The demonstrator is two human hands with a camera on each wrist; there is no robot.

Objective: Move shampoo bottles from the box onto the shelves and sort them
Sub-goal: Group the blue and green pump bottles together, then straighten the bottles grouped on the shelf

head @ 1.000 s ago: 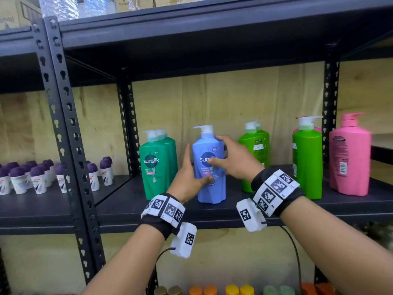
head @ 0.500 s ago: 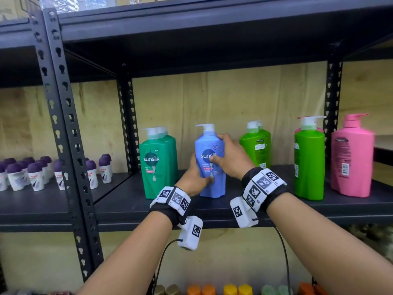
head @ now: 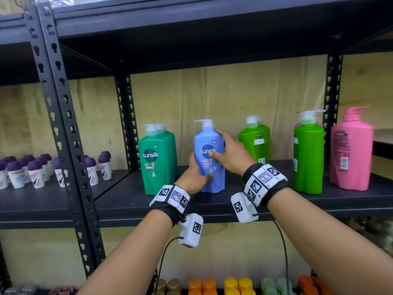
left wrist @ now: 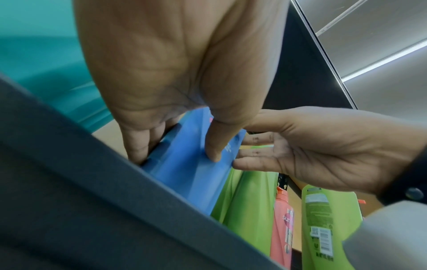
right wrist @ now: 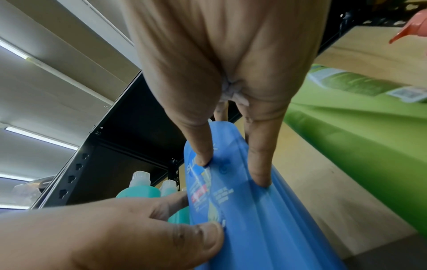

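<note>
Still both hands are gripping the blue bottle (head: 209,158) standing upright on the shelf (head: 212,205): left hand (head: 192,177) now lower on its side, right hand (head: 230,155) staying around the front.

Your head camera faces the shelf (head: 212,206) front-on from near its front edge. Both wrist cameras look up along the fingers, very close; all three share the blue bottle (head: 209,156).
</note>
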